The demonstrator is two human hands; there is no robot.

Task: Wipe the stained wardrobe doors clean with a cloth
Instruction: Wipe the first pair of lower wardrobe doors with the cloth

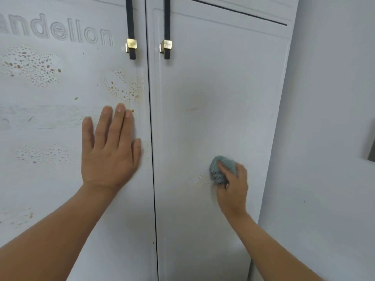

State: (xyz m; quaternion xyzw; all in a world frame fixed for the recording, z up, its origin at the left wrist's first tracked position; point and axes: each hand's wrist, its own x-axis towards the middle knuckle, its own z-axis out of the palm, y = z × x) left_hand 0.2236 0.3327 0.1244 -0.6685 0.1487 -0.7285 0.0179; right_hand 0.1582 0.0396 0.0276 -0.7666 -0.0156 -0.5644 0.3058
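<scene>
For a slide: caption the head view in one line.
Left hand rests flat on the stained left door while right hand presses a bunched green cloth to the right door.

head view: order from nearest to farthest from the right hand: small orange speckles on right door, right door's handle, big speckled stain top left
From the right hand, gripping the cloth:
1. small orange speckles, just left of it
2. right door's handle, high up to its left
3. big speckled stain, upper left, on the left door
</scene>
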